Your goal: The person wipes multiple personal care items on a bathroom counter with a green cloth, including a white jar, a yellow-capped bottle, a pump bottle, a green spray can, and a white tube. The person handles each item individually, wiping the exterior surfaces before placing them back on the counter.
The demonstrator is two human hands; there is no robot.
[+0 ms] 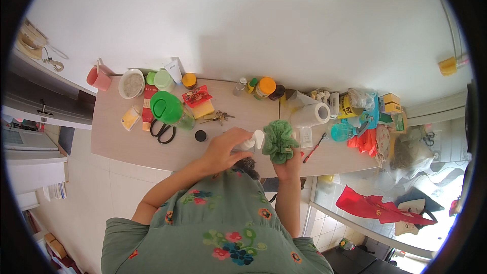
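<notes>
My left hand (220, 150) is wrapped around a bottle with a white pump head (249, 143); the fingers and palm hide most of its body. The nozzle points right, toward a ruffled green bath puff (280, 140). That puff sits in my right hand (288, 165), which grips it from below and from the right side. Both hands are over the front part of a light wood-look table (228, 121). Left of my left hand lies a small round black cap (200, 135). A red and black pen-like tool (315, 147) is just right of my right hand.
A bottle with a green lid (166, 107), black-handled scissors (163, 131), keys (220, 117) and a white bowl (131, 83) occupy the left side. Orange-lidded jar (265, 88) stands by the wall. Right are a paper roll (311, 115), a turquoise spray bottle (342, 131) and plastic bags.
</notes>
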